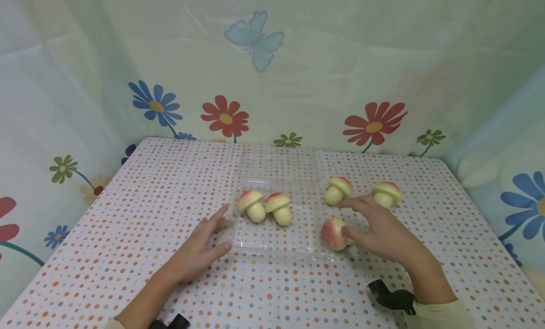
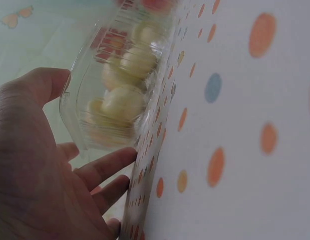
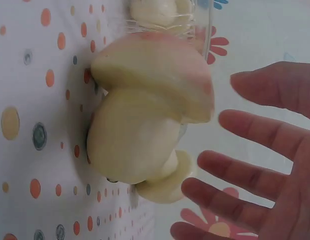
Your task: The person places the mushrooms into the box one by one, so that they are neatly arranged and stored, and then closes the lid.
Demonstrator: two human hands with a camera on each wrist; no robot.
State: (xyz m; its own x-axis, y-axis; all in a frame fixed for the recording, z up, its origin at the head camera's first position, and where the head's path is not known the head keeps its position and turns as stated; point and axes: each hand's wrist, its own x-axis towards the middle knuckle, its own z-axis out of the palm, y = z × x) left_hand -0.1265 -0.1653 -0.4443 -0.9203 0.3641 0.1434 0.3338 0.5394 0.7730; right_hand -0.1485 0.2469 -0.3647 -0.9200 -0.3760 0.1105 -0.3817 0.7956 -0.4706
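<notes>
A clear plastic box (image 1: 272, 243) lies with its lid folded back, holding two toy mushrooms, a left one (image 1: 254, 207) and a right one (image 1: 278, 210), with yellow stems and reddish caps. My left hand (image 1: 193, 253) is at the box's left side, thumb (image 2: 54, 82) at its rim, other fingers loosely extended. My right hand (image 1: 385, 232) hovers with spread fingers over a mushroom (image 1: 333, 233) lying just beside the box's right edge; the right wrist view shows a gap between fingertips and this mushroom (image 3: 139, 115). Behind that hand lie two more mushrooms, one nearer (image 1: 338, 190) and one farther right (image 1: 387, 193).
The table is covered by a white cloth (image 1: 127, 211) with coloured dots. The transparent lid (image 1: 278, 163) stretches toward the back edge. A flower-printed curtain (image 1: 315, 83) hangs behind and on both sides. Black straps with dark camera mounts (image 1: 391, 296) sit at both wrists.
</notes>
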